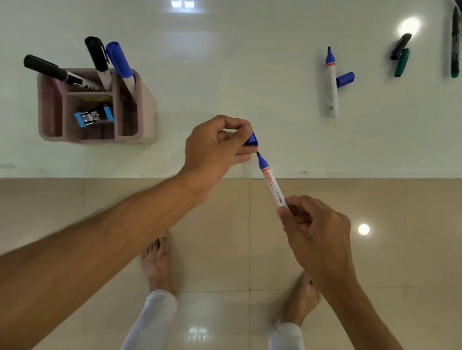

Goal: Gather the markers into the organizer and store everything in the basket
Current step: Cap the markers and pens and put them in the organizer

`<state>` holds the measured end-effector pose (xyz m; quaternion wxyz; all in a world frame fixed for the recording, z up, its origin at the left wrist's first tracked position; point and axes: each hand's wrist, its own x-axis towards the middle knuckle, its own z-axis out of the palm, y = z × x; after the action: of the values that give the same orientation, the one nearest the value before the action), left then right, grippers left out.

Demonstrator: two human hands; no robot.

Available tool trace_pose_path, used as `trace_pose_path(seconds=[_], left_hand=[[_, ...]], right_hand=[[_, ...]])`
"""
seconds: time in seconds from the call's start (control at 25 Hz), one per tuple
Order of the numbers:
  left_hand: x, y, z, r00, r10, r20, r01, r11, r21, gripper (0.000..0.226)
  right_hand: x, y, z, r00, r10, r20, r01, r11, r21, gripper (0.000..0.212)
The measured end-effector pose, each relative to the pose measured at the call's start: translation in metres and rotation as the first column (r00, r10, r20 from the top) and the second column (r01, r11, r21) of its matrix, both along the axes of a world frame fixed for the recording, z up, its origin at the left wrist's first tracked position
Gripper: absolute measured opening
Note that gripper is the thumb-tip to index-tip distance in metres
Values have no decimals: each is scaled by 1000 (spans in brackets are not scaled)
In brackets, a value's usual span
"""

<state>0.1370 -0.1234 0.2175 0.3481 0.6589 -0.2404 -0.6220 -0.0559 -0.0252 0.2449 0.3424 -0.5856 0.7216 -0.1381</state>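
Pinching the white barrel of an uncapped blue marker (pixel 272 182) in my right hand (pixel 312 235), I am holding its tip just short of the blue cap (pixel 252 140) that my left hand (pixel 215 148) is gripping, both right at the table (pixel 243 42) edge with bare floor (pixel 410 231) beneath. Wide clear tabletop is lying between the pink organizer (pixel 96 106) on the left, with three markers standing in it, and the loose markers and caps at the far right corner. Red labelling is showing on my barrel, too blurred to read.
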Motion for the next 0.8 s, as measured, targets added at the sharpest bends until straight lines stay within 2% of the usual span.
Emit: trace_pose_path(seconds=[0.12, 0.32, 0.4, 0.52, 0.8], left_hand=[[4, 5, 0, 999, 31, 32, -31, 1000, -1, 14], [13, 20, 6, 997, -59, -40, 60, 998, 20, 18], [15, 28, 11, 997, -46, -62, 47, 999, 11, 19], [23, 35, 22, 994, 47, -100, -50, 999, -21, 20], [81, 24, 55, 954, 298, -40, -300, 941, -155, 17]], right_hand=[[6, 6, 6, 1000, -8, 23, 9, 999, -39, 8], [17, 8, 16, 1000, 9, 29, -7, 998, -61, 9], [24, 8, 20, 1000, -6, 31, 8, 998, -61, 11], [44, 7, 28, 999, 50, 16, -49, 998, -28, 15], [98, -41, 51, 982, 189, -23, -190, 979, -78, 27]])
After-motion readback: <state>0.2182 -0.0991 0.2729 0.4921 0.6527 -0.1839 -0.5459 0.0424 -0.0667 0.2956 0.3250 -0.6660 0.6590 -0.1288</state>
